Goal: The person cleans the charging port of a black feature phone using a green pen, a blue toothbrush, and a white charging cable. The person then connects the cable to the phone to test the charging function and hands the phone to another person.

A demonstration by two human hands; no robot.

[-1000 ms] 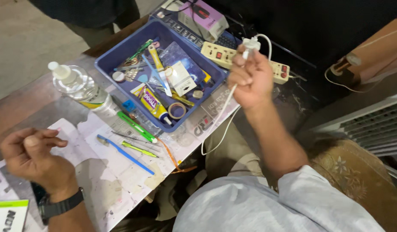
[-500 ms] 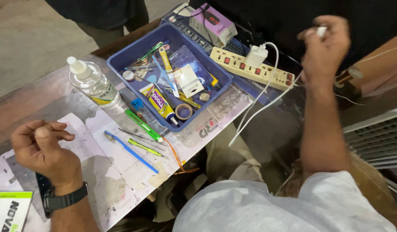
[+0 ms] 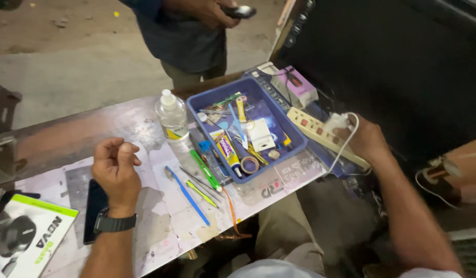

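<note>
My right hand (image 3: 365,140) grips a white charger plug (image 3: 334,122) and holds it against the cream power strip (image 3: 309,124) at the table's right end. The plug's white cable (image 3: 346,148) loops down over my wrist. My left hand (image 3: 116,172) hovers over the paper-covered table (image 3: 160,226) with its fingers curled in and thumb against the forefinger; I see nothing in it. A dark phone (image 3: 95,211) lies flat just left of that wrist, which wears a black watch.
A blue tray (image 3: 285,156) of small tools, tubes and tape stands between my hands. A plastic bottle (image 3: 172,117) is beside it, and blue (image 3: 186,194) and green (image 3: 206,170) tools lie in front. A white-and-green box (image 3: 27,238) sits at the near left. Another person (image 3: 196,31) stands opposite.
My right hand was raised to the right with the plug half a second ago; it has come down onto the power strip. My left hand has stayed curled in place.
</note>
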